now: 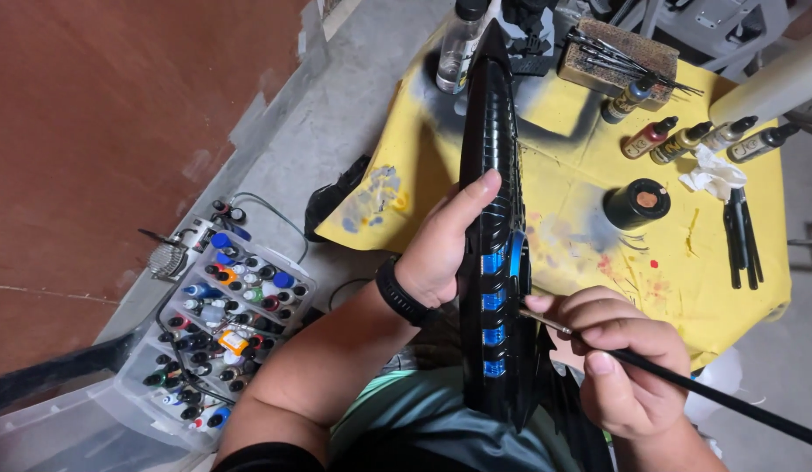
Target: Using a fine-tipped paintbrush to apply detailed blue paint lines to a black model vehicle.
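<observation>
1. Prop blade (493, 175), one, long, black and ribbed with blue painted panels, is held upright over the yellow table (563, 157).
2. One clear plastic bin (152, 385) is set on the floor at left; many small paint bottles (222, 323), too many to count, are stored in it.
3. One clear spray bottle (458, 44) is stood at the table's far edge.
4. One brown block (615, 52) is loaded with thin tools.
5. Five dropper bottles (677, 135) are laid on the table; one dark cup (637, 203) is stood near them.
6. The left hand (445, 249) is closed around the blade, thumb extended along it.
7. The right hand (624, 358) is pinched shut on one thin brush (685, 380), its tip touching a blue panel.
</observation>
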